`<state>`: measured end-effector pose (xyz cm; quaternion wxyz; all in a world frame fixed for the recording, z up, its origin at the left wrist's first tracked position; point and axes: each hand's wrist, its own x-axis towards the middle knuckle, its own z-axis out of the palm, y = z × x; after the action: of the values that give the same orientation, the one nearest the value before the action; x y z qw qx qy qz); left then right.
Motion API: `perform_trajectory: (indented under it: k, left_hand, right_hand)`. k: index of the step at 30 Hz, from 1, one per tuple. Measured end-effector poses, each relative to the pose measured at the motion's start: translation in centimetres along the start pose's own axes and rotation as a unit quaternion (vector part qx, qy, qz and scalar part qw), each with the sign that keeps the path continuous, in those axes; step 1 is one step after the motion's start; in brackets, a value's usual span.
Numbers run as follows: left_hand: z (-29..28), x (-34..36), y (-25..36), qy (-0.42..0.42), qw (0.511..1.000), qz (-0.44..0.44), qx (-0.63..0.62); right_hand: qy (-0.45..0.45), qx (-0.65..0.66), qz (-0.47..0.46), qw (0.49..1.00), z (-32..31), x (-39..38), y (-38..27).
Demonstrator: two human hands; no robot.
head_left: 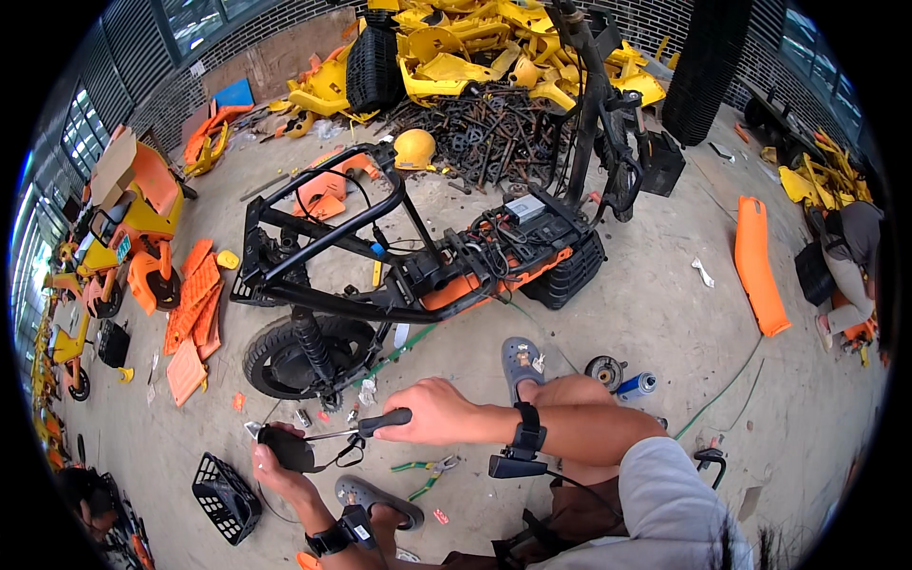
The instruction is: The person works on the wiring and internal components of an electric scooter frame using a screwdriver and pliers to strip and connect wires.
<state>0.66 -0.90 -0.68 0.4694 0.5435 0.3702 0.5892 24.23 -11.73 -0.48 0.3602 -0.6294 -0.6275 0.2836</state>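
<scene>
Right hand grips black-handled, metal-shafted screwdriver; left hand opposite grasps dark rounded part; slipping tip could jab left hand.

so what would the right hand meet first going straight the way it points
Likely the dark part in the left hand, since the screwdriver in the right hand points there; depth is unclear.

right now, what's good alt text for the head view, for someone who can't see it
A person's right hand holds a screwdriver pointed at a dark part in the left hand, before a stripped two-wheeler on a concrete floor. Green-handled pliers and a black basket lie nearby; yellow panels are heaped beyond.
</scene>
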Motion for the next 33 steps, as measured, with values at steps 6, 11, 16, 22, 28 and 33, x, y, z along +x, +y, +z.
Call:
perform_trajectory:
  k: [6, 11, 16, 22, 28, 33]
  left_hand:
    - [-0.6, -0.4, 0.8, 0.010, 0.998, 0.042, -0.043]
    - [-1.2, -0.2, 0.7, 0.018, 0.999, -0.014, 0.039]
    - [-1.6, -0.2, 1.3, 0.039, 0.996, -0.063, 0.039]
    - [-3.1, -0.8, 0.3, -0.012, 0.995, 0.008, 0.098]
    - [-1.9, -0.7, 1.7, 0.057, 0.996, -0.053, -0.040]
    - [-1.0, -0.5, 1.1, -0.010, 0.997, -0.034, 0.061]
  right_hand:
    - [-0.179, 0.166, 0.166, 0.956, -0.2, 1.0, -0.4]
    - [-0.006, 0.015, -0.015, 1.000, 1.2, 0.9, -1.4]
    - [0.048, -0.055, -0.142, 0.987, 2.5, 1.2, -1.5]
    - [-0.061, 0.015, -0.047, 0.997, 2.4, 1.8, -1.9]
    - [-0.212, 0.242, 0.201, 0.925, 1.0, 1.9, -2.3]
    - [-0.054, 0.023, -0.026, 0.998, 2.1, 0.7, -1.2]
